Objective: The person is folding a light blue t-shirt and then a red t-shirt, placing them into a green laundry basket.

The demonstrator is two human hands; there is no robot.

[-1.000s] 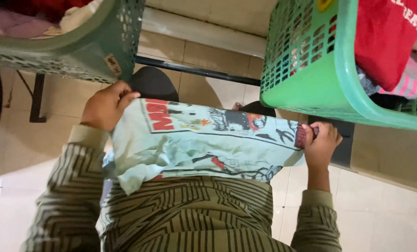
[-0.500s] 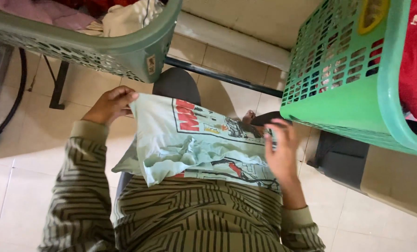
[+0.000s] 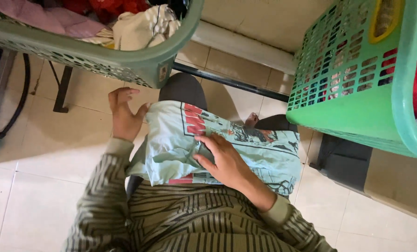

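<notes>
A pale mint T-shirt (image 3: 264, 154) with a red and dark printed picture lies folded across my lap. My right hand (image 3: 222, 158) rests flat on its middle, fingers spread and pressing the cloth down. My left hand (image 3: 123, 115) is at the shirt's left edge, fingers apart, thumb touching the fabric. My striped olive sleeves frame the shirt from below.
A grey-green laundry basket (image 3: 124, 70) full of clothes stands at the upper left. A bright green basket (image 3: 357, 107) holding red cloth is at the right. A dark metal bar (image 3: 236, 81) runs across the tiled floor between them.
My right hand has moved from the shirt's right edge onto its middle. My left hand has let go of the left corner and opened. The shirt is now folded narrower.
</notes>
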